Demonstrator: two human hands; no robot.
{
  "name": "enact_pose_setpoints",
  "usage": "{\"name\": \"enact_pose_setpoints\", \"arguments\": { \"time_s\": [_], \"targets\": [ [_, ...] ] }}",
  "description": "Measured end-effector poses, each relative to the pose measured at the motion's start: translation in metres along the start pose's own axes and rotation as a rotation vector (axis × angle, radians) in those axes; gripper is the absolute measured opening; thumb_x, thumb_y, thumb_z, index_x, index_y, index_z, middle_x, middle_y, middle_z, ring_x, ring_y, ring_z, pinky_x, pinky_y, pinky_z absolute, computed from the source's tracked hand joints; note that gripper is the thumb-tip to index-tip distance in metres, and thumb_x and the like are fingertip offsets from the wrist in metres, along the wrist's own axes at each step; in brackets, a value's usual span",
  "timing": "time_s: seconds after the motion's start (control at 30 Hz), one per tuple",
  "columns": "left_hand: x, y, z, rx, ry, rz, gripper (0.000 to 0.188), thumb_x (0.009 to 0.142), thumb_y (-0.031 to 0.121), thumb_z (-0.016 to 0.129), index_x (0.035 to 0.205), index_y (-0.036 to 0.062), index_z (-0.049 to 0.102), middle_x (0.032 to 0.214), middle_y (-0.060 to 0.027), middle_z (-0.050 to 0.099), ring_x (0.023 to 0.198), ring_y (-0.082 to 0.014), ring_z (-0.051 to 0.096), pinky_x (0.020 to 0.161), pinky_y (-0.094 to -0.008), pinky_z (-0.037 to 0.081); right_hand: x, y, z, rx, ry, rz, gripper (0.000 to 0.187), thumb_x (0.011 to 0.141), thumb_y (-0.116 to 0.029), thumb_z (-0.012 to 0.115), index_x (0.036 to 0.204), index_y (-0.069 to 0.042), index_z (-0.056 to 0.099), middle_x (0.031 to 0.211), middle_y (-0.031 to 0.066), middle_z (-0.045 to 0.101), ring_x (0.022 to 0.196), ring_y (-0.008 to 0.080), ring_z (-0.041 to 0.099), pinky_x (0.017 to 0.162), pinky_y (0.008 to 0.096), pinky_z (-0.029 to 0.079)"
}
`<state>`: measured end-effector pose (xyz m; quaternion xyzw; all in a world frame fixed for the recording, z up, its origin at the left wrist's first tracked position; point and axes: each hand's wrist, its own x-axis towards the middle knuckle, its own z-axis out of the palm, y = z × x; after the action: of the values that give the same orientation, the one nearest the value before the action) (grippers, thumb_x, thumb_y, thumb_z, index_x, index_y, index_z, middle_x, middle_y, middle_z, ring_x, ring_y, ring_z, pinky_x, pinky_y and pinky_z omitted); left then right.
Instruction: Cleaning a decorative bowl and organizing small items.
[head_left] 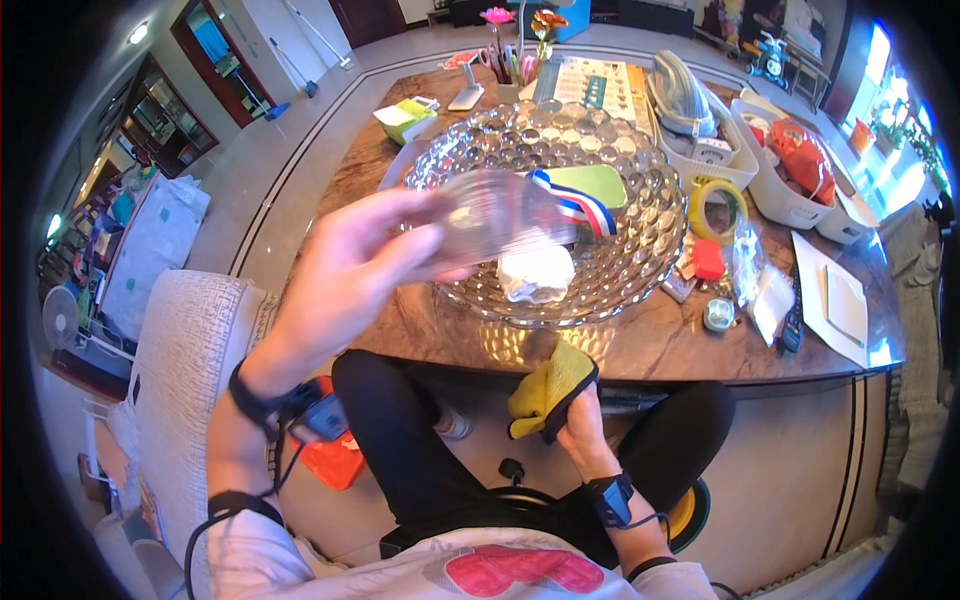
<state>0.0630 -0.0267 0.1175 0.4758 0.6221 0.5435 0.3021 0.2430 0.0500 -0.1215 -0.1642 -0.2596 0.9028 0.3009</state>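
Observation:
My left hand is raised over the near left side of a large bumpy glass dish. It grips a clear, rounded container-like thing, smeared by motion, so its exact kind cannot be made out. Below the table's front edge, between my knees, my right hand is closed around a yellow cloth with black edging. Inside the dish lie a crumpled white tissue-like bundle, a blue, white and red striped ribbon and a light green flat thing. The clear thing hides part of the dish.
Right of the dish are a roll of yellow tape, a small red box, plastic bags and a dark remote control. White baskets stand behind. A green packet and pen holder sit toward the back.

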Motion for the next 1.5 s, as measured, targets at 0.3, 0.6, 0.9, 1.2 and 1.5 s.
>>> {"name": "enact_pose_setpoints", "arguments": {
  "time_s": [0.3, 0.6, 0.9, 1.2, 1.5],
  "targets": [
    [0.048, -0.047, -0.014, 0.855, 0.286, 0.484, 0.063, 0.078, 0.009, 0.063, 0.132, 0.0034, 0.031, 0.127, -0.0176, 0.042, 0.120, -0.0256, 0.040, 0.100, -0.0318, 0.031, -0.025, -0.027, -0.006, 0.120, -0.059, 0.070, 0.049, 0.083, -0.030, 0.056, 0.122, -0.003, 0.044, 0.115, 0.0113, 0.052, 0.106, 0.0247, 0.051, 0.090, 0.0403, 0.043],
    [0.051, -0.098, -0.066, -0.394, 0.015, -0.455, 0.047, 0.077, -0.002, 0.045, 0.122, 0.0042, 0.035, 0.114, -0.0118, 0.051, 0.093, -0.0233, 0.059, 0.071, -0.0436, 0.055, -0.006, -0.160, 0.043, -1.708, 0.024, -0.662, 0.028, 0.082, -0.020, 0.053, 0.100, 0.001, 0.055, 0.095, 0.0122, 0.058, 0.085, 0.0205, 0.056, 0.071, 0.0320, 0.046],
    [0.041, -0.101, -0.047, -0.557, 0.076, -0.432, 0.039, 0.074, -0.003, 0.048, 0.111, 0.0078, 0.043, 0.085, -0.0017, 0.053, 0.070, -0.0133, 0.057, 0.061, -0.0289, 0.054, 0.119, -0.087, -0.015, -2.124, -0.393, -0.323, 0.028, 0.083, -0.021, 0.047, 0.102, -0.004, 0.057, 0.103, 0.0124, 0.057, 0.097, 0.0255, 0.053, 0.084, 0.0332, 0.043],
    [0.012, -0.106, -0.083, -0.511, 0.214, -0.385, 0.044, 0.074, -0.006, 0.044, 0.117, 0.0045, 0.043, 0.099, -0.0075, 0.056, 0.084, -0.0187, 0.058, 0.069, -0.0348, 0.053, 0.123, -0.059, 0.017, -2.196, -0.506, -0.313, 0.030, 0.083, -0.019, 0.044, 0.107, -0.004, 0.055, 0.110, 0.0117, 0.054, 0.100, 0.0239, 0.052, 0.086, 0.0342, 0.043],
    [-0.008, -0.124, -0.134, -0.347, 0.352, -0.343, 0.042, 0.074, 0.003, 0.047, 0.116, 0.0032, 0.046, 0.099, -0.0061, 0.057, 0.085, -0.0164, 0.058, 0.070, -0.0289, 0.051, 0.211, 0.011, 0.059, -1.990, -0.768, -0.505, 0.033, 0.084, -0.017, 0.041, 0.112, -0.005, 0.053, 0.117, 0.0110, 0.051, 0.104, 0.0222, 0.050, 0.088, 0.0352, 0.042]
  ]
}}
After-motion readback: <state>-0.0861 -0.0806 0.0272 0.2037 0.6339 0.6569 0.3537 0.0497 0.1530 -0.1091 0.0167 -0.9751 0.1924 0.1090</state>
